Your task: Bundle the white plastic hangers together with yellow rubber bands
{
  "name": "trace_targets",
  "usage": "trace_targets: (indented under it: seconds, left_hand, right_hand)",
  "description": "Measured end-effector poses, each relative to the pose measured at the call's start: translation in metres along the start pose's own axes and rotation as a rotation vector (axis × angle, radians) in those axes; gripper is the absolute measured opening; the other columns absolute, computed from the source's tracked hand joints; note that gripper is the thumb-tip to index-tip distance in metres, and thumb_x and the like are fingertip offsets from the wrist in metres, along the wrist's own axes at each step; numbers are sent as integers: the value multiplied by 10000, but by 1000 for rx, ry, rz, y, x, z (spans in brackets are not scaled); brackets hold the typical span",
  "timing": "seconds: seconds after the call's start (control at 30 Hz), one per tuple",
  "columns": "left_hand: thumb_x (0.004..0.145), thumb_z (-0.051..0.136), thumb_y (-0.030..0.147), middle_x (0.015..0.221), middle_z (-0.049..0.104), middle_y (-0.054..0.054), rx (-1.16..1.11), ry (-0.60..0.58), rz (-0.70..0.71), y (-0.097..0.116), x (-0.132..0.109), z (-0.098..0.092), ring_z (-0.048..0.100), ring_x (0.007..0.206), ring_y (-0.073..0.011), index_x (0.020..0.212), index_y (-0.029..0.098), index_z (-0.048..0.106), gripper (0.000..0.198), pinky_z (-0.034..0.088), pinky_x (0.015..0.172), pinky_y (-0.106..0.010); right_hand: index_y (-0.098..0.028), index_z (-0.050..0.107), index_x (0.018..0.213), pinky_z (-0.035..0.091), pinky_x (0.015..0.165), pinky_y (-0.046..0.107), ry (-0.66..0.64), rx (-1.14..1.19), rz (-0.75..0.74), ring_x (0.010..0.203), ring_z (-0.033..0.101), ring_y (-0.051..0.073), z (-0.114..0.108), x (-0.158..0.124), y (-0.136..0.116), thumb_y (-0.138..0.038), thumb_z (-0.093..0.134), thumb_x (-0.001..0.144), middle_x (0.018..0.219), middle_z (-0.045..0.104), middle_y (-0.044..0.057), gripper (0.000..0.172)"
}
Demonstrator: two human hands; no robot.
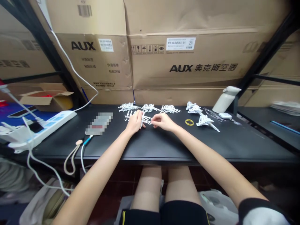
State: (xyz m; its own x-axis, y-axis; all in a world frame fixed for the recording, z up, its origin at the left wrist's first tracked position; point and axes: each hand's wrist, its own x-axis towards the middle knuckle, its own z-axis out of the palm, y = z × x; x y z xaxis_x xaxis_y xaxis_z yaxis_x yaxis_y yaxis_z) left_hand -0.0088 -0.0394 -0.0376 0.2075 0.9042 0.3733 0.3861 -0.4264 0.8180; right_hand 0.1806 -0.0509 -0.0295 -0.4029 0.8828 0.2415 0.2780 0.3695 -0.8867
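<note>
My left hand (136,121) is closed around a bunch of thin white hooks (128,115), their curved ends sticking out on its left. Straight ends of the bunch reach out to the right, where the fingertips of my right hand (164,121) pinch at them. Just behind my hands lie three loose piles of similar white hooks, a left pile (127,107), a middle pile (149,107) and a right pile (170,108). Further right are white bundles (194,107) and another bundle (206,121), with yellow rubber bands (189,122) beside them.
A white bottle (227,99), glasses (213,114) and a small white case (225,116) stand at the right. To the left are a blurred-out phone-like object (99,123) on a cable and a white power strip (50,126). Large cardboard boxes (150,68) wall the back of the black table (159,147).
</note>
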Motion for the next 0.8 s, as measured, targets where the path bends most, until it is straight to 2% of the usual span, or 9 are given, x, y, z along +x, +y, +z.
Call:
trace_targets:
  seconds: [0.2,0.33,0.43,0.6,0.7,0.8]
  left_hand:
    - [941,317,477,562,595,-20,-30,6,-2,2,0,-1,594,421,-169,945,181,547,375,378,384,-239]
    - [950,314,465,494,571,5,-12,18,32,3,-1,-2,576,408,-155,934,176,565,383,421,445,-248]
    - [948,308,478,497,576,5,-21,31,28,0,1,-1,580,415,-161,916,174,566,400,431,454,-255]
    - [945,332,442,556,581,-10,-22,62,14,-4,3,-1,598,456,-169,844,181,549,354,446,465,-263]
    - [945,348,408,564,567,-5,15,83,41,-2,3,-1,593,475,-158,782,185,538,335,456,500,-261]
    - [941,359,401,546,567,0,-76,54,-22,2,4,0,580,439,-158,832,179,549,312,434,450,-253]
  right_hand:
    - [-122,670,729,557,618,287,23,220,82,570,614,127,1,1,-1,-325,750,646,605,642,19,233]
    - [-110,682,727,549,590,266,30,265,119,525,578,102,5,1,-1,-337,760,640,570,618,6,255]
    - [-109,681,728,542,577,264,40,269,99,511,558,93,7,2,-1,-344,751,646,572,609,-1,258]
    - [-120,664,699,526,559,261,140,192,5,507,559,101,2,4,1,-332,723,672,586,606,1,221]
    - [-123,656,695,539,583,264,144,226,9,526,581,105,-3,5,3,-336,716,670,611,617,5,223]
    - [-121,651,700,552,592,271,137,274,28,525,583,102,-4,5,3,-347,722,656,623,624,6,241]
